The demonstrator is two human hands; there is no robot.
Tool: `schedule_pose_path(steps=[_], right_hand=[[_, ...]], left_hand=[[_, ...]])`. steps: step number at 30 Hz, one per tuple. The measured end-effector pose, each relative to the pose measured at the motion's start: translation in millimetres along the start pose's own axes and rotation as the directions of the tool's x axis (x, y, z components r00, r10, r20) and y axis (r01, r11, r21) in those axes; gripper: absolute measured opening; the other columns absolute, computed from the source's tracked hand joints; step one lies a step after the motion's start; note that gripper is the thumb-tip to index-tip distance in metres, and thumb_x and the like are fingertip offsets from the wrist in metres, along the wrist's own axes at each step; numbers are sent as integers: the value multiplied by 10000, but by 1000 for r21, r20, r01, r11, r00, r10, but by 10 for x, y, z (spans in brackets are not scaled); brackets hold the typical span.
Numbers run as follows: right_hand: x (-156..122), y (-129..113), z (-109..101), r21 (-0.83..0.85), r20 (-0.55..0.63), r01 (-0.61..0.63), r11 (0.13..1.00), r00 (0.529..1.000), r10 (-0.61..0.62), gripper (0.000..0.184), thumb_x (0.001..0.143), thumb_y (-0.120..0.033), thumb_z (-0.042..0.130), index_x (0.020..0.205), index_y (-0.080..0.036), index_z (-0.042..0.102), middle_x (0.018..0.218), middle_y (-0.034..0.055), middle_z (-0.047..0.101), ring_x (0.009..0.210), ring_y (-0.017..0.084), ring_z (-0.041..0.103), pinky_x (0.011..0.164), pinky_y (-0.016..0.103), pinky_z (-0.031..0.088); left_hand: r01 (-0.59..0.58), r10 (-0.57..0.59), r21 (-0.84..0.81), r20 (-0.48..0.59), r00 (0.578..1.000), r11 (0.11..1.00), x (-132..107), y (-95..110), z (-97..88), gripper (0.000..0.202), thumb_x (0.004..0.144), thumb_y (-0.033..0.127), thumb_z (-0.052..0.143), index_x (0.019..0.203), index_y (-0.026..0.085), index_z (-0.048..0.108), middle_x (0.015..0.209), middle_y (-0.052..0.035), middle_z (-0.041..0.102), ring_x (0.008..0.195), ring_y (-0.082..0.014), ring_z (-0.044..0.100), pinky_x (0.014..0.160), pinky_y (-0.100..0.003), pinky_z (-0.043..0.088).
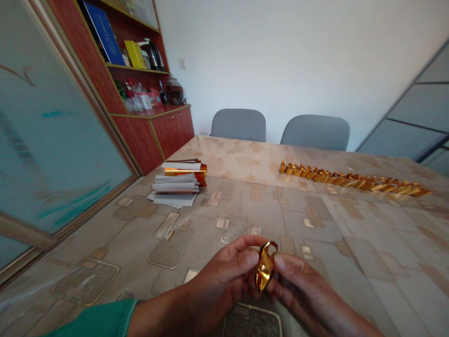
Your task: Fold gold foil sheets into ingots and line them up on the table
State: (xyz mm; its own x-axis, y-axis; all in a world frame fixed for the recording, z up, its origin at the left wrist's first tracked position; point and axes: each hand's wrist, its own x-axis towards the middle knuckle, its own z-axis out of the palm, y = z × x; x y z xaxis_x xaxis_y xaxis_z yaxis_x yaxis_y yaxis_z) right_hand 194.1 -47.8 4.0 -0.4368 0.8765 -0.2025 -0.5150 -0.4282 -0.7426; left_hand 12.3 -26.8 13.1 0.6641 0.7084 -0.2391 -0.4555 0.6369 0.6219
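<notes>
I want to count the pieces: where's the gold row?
In the head view, the gold row lies on the table toward its far right, beyond the right hand, starting near the right chair.

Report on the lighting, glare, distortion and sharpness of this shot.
Head view: sharp highlights glint off the gold foil piece; a pale sheen washes the far end of the tablecloth; the left hand and right hand look dim against the bright wall; the red cabinet leans, likely wide-angle distortion; the shelf items look soft, labels unreadable.
</notes>
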Motion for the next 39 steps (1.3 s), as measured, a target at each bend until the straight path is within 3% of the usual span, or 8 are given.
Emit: schedule_pose_path(steps=[5, 10, 13, 18, 25, 28, 34, 39], right_hand=[[-1, -17, 28, -47, 11, 13, 999, 1000, -13, 303, 862, -470, 761, 792, -175, 776, 738, 35, 701, 709, 128, 636, 682, 233, 490], [29, -14, -20, -200, -76, 23, 980, 996, -39, 370, 813, -520, 788, 741, -164, 721, 670, 14, 649, 613, 100, 547, 613, 221, 435], [61, -16, -56, -269, -122, 58, 962, 988, -93, 371, 757, -494, 844, 783, -173, 659, 668, -15, 605, 582, 88, 493, 562, 212, 396], [80, -21, -69, -306, -94, 189, 933, 969, -227, 403, 703, -414, 898, 809, -216, 563, 656, -63, 533, 588, 85, 451, 550, 202, 359], [33, -69, -57, -384, -28, 134, 914, 987, -157, 357, 786, -494, 817, 772, -193, 626, 670, -30, 563, 626, 102, 471, 590, 230, 363], [48, -71, -61, -396, -37, 161, 904, 981, -191, 329, 805, -477, 808, 773, -195, 642, 660, -33, 564, 607, 95, 471, 573, 224, 359], [68, -25, -90, -379, -17, 217, 899, 970, -242, 341, 774, -444, 849, 996, -235, 697, 680, -59, 539, 607, 75, 447, 558, 190, 348], [78, 0, -118, -368, 18, 235, 900, 969, -245, 308, 790, -410, 844, 987, -232, 688, 677, -66, 531, 602, 68, 428, 553, 179, 337]], left_hand=[[-3, 2, 34, 7, 1000, 999, 9, 14, 14, 437, 863, 418, 739, 1199, 190, 577, 966, -64, 661, 828, -175, 645, 722, -280, 441], [0, 7, 99, -64, 998, 995, 15, 18, 29, 372, 862, 406, 708, 1141, 183, 607, 905, -47, 649, 787, -157, 614, 634, -241, 394], [0, 8, 118, -73, 997, 993, 8, 22, 39, 309, 886, 403, 674, 1097, 183, 623, 922, -39, 632, 752, -135, 577, 620, -235, 392], [21, -11, 125, -78, 997, 992, 3, 15, 20, 245, 921, 382, 633, 1038, 168, 615, 919, -30, 609, 723, -117, 543, 649, -243, 417], [47, -42, 79, -67, 997, 996, 1, 1, -6, 230, 955, 375, 587, 1019, 155, 603, 897, -28, 588, 741, -116, 548, 669, -236, 428], [51, -45, 87, -70, 997, 995, -4, 11, -4, 218, 950, 368, 595, 1000, 156, 600, 874, -19, 575, 724, -113, 535, 655, -231, 416], [75, -68, 129, -55, 996, 989, -16, 25, -9, 283, 944, 424, 597, 1016, 151, 611, 869, -23, 564, 721, -117, 528, 653, -237, 405], [94, -84, 149, -72, 994, 984, -13, 41, -13, 316, 927, 446, 621, 998, 138, 618, 884, -32, 568, 748, -122, 540, 677, -243, 427]])
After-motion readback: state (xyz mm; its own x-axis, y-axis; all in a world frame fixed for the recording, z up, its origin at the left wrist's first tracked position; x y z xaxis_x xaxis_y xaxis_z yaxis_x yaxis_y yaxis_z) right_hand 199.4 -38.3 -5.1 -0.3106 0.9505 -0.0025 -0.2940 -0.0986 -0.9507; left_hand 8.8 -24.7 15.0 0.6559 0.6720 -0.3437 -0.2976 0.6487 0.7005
